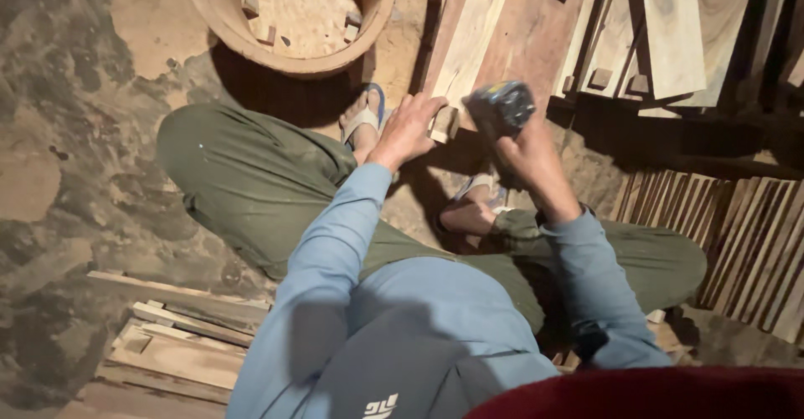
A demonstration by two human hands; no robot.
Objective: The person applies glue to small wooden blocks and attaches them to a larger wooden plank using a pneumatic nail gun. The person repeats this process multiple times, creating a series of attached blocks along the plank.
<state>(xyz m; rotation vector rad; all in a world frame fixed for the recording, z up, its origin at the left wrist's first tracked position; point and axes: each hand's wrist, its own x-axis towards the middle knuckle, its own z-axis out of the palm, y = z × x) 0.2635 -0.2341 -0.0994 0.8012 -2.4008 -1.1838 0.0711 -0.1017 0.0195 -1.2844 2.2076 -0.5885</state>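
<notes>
Pinching a small wooden block (444,123) at frame centre, the left hand (408,130) is steadying this light, stiff piece while the right hand (529,155) is gripping a dark power tool (500,109).

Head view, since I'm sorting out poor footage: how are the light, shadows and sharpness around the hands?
Head view: dim, warm light; deep shadow under the planks at right; the dark tool in the right hand is motion-blurred, its shape unclear; the left hand on a small wooden block is fairly sharp; the wooden tub is evenly lit.

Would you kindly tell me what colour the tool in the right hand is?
The power tool looks dark grey-black with blue patches, seen in the head view.
</notes>
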